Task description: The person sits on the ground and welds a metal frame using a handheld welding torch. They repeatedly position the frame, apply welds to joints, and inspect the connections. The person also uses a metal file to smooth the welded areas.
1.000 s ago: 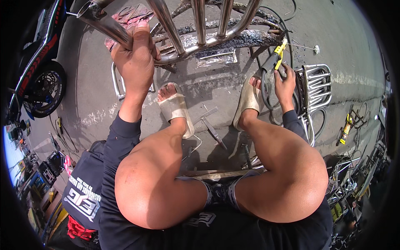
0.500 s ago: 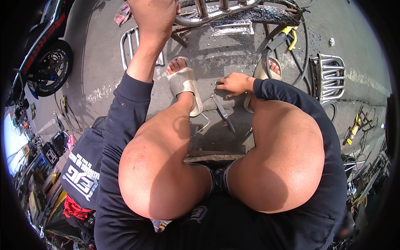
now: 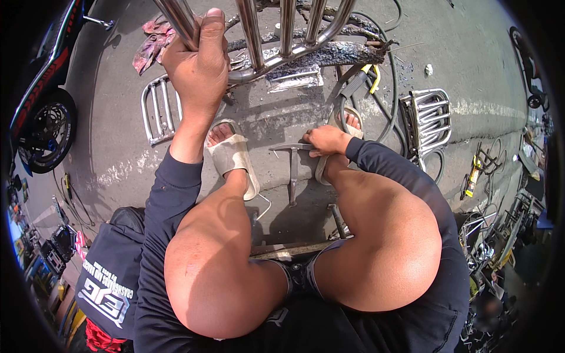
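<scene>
My left hand (image 3: 203, 70) is wrapped round a tube of a chrome tubular rack (image 3: 276, 59) at the top of the view, thumb upward. The rack's curved lower rail lies over a rough, spatter-covered metal support (image 3: 353, 54). Between my feet, my right hand (image 3: 329, 140) is closed on one end of the head of a chipping hammer (image 3: 293, 176). The hammer's pointed head end reaches left, and its flat metal handle extends toward me. My right fingertips partly hide the gripped end.
A welding electrode holder (image 3: 356, 82) with a black cable lies beyond my right foot. Chrome racks rest on the floor at left (image 3: 159, 112) and right (image 3: 429, 123). A motorcycle wheel (image 3: 50, 129) stands at far left. A bent rod (image 3: 266, 207) lies near my left foot.
My right hand has closed on the hammer's head, and the hammer has turned from slanted to nearly straight. The view has shifted, showing more of the rack in my left hand.
</scene>
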`<state>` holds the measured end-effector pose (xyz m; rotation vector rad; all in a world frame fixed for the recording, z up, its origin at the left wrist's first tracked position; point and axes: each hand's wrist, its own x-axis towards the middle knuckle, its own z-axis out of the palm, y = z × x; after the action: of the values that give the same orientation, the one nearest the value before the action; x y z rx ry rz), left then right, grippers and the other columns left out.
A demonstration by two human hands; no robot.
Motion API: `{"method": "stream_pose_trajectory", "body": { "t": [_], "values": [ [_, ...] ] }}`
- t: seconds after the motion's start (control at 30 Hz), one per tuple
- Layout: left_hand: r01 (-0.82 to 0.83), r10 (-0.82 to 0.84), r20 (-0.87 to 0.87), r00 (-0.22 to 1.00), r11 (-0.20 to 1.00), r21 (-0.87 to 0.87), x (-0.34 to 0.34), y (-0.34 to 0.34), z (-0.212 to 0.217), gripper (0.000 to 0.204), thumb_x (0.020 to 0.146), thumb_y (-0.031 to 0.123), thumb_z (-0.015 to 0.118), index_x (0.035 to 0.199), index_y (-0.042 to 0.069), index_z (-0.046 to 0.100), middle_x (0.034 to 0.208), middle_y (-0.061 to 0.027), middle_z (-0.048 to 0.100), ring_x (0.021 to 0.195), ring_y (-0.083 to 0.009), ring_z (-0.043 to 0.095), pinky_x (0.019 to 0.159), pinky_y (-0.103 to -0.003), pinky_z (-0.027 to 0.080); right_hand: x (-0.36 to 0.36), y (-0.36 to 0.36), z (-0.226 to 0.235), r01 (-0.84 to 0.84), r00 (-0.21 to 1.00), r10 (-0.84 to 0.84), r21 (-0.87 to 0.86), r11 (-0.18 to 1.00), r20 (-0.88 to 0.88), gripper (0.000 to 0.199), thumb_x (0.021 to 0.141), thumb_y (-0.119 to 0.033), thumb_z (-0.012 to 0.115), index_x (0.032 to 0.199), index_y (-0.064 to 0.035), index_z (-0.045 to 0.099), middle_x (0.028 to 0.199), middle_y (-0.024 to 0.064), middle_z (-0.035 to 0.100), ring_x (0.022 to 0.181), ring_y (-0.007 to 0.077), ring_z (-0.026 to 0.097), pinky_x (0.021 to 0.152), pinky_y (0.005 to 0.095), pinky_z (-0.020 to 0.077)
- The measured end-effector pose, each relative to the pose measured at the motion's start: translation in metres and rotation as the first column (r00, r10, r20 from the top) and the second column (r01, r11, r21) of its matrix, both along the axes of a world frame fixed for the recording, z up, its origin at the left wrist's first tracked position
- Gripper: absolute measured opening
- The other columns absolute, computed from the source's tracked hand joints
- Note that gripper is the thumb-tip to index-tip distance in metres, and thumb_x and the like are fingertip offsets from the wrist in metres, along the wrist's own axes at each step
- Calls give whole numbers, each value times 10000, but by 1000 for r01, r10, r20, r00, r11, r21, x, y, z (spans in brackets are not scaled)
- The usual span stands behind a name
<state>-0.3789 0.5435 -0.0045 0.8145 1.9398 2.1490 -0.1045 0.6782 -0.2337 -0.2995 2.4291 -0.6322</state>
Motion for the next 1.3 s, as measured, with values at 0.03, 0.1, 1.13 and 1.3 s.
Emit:
{"method": "stream_pose_trajectory", "body": {
  "t": [0.03, 0.1, 1.13, 1.3],
  "values": [
    [-9, 9, -27, 1000, 1000, -20, -3, 1, -2, 447, 1045, 287, 697, 691, 29, 607, 570, 43, 509, 532, -48, 448, 509, -254, 354, -1, 7, 12, 23, 994, -16, -56, 998, 112, 472, 871, -393, 764, 1065, 28, 677, 1036, 207, 707, 903, 430, 728, 803, 491, 587],
    [-24, 23, -30, 999, 999, -37, -8, 2, -5, 476, 1038, 311, 708, 687, 8, 600, 576, 55, 487, 583, -53, 401, 550, -269, 337, 4, 15, 44, 122, 966, -71, -194, 973, 250, 428, 860, -374, 767, 959, 36, 695, 1047, 247, 694, 963, 470, 691, 814, 496, 564],
    [139, -127, -485, 865, 990, -11, -1, -17, 6, 613, 1117, 530, 453, 797, 23, 580, 686, -25, 598, 570, -98, 585, 522, -258, 467, 38, -101, 259, 845, 297, -932, -398, 358, -207, 229, 1100, -158, 578, 1217, 37, 547, 837, 119, 684, 648, 152, 674, 587, 309, 528],
    [152, -172, -339, 925, 985, -83, 0, -19, 22, 674, 1118, 570, 418, 795, 17, 627, 633, -21, 558, 548, -100, 550, 504, -257, 405, 27, -108, 232, 587, 201, -935, -728, 354, -293, 230, 1084, -18, 545, 1285, 28, 442, 920, 123, 690, 713, 139, 613, 640, 272, 508]
  ]
}}
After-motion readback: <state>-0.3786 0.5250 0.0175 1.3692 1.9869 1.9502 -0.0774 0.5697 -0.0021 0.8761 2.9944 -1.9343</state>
